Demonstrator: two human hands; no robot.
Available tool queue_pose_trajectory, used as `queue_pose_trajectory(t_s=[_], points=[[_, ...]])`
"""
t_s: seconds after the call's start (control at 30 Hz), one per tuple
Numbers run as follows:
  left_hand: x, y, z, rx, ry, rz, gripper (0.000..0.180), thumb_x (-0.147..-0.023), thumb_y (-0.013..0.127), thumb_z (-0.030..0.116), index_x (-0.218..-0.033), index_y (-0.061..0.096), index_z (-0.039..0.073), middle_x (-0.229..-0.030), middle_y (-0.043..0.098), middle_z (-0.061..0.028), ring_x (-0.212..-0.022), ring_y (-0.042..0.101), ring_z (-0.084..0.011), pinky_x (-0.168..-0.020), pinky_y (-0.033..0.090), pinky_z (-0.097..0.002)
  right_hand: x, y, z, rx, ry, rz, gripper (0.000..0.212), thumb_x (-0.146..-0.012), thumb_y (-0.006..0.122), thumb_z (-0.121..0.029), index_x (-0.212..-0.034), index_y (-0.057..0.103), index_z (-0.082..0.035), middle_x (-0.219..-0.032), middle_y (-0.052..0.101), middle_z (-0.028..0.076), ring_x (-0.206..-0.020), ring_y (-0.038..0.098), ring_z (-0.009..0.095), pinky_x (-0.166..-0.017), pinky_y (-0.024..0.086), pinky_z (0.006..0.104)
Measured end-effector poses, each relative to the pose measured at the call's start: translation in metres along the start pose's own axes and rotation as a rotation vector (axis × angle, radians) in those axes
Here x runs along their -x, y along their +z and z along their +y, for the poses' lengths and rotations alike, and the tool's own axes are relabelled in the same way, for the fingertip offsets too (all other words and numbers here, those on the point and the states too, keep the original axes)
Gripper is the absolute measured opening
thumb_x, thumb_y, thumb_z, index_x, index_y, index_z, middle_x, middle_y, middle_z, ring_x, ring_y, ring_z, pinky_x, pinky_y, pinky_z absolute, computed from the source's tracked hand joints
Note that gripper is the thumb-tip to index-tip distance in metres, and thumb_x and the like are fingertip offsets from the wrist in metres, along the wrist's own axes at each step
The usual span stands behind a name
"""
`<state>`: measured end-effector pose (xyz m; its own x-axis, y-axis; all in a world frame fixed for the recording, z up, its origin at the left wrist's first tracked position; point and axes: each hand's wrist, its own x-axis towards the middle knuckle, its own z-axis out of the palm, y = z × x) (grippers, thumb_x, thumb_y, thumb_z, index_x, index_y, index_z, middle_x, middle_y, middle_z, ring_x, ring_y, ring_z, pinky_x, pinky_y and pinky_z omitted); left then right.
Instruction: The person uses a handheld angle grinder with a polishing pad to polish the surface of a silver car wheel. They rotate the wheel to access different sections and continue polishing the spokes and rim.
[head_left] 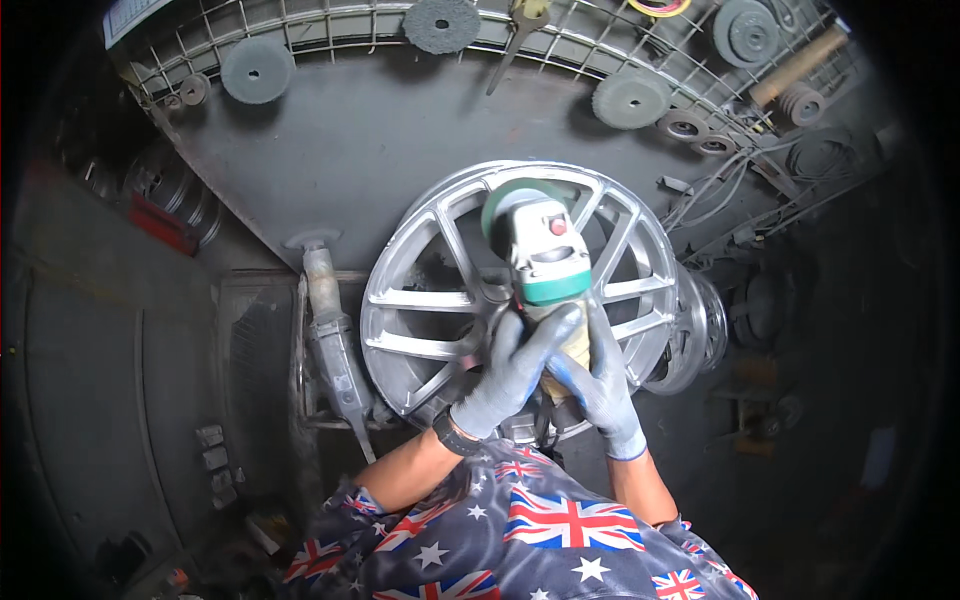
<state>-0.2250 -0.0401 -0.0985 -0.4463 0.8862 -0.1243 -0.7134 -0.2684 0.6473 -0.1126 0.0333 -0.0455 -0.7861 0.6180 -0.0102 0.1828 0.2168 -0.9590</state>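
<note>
1. Nearest, a dark shirt [480, 540] printed with flags and stars is filling the lower edge.
2. The grey-gloved left hand [508, 375] and right hand [606, 388] are meeting near the middle, their fingers gripping the pale handle [577, 350] of an angle grinder [548, 255].
3. The grinder is pointing away from the person, its green disc [495, 222] at the far end. It is probably feeling heavy, stiff and hard; the handle, well behind the disc, is offering the safest hold.
4. Beneath it, a silver spoked wheel [420, 298] is lying flat, looking rigid and smooth; whether the disc is touching it, I cannot tell.
5. To the left, a second long power tool [340, 375] is resting; to the right, more wheels [690, 340] are standing in shadow.
6. Farther, a scuffed grey desk [290, 130] is stretching toward a wire rack [365, 42], where round grey discs [257, 70] are hanging in a dim workshop.
</note>
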Motion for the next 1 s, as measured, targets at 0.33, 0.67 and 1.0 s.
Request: queue_pose_trajectory(t_s=[0.33,0.67,1.0], points=[[-0.024,-0.024,-0.003,0.106,0.107,0.118,0.045,-0.099,0.06,0.024,-0.136,0.047,0.003,-0.121,0.06,-0.0114,-0.106,0.065,-0.0187,-0.09,0.055,-0.0353,-0.05,0.005,0.009,0.156,-0.191,-0.145,0.091,-0.083,0.078,-0.022,-0.154,0.027,0.005,-0.152,0.041,0.023,-0.141,0.04,0.03,-0.116,0.03,0.0409],[-0.062,0.015,0.01,-0.132,0.063,-0.152,0.036,-0.097,0.066,0.012,-0.129,0.054,0.001,-0.117,0.063,-0.0064,-0.102,0.063,-0.0106,-0.087,0.054,-0.0288,-0.03,-0.01,0.007,-0.077,-0.011,0.191,0.084,-0.089,0.07,-0.013,-0.156,0.021,0.004,-0.148,0.045,0.021,-0.133,0.048,0.026,-0.111,0.038,0.0369],[-0.045,-0.007,-0.01,-0.195,0.149,0.001,0.044,-0.093,0.073,0.023,-0.126,0.054,0.0,-0.116,0.062,-0.0112,-0.101,0.063,-0.0141,-0.081,0.053,-0.0306,-0.033,-0.003,0.0,-0.019,0.024,0.084,0.085,-0.088,0.071,-0.014,-0.155,0.022,0.006,-0.148,0.044,0.022,-0.135,0.046,0.026,-0.111,0.037,0.0368]])
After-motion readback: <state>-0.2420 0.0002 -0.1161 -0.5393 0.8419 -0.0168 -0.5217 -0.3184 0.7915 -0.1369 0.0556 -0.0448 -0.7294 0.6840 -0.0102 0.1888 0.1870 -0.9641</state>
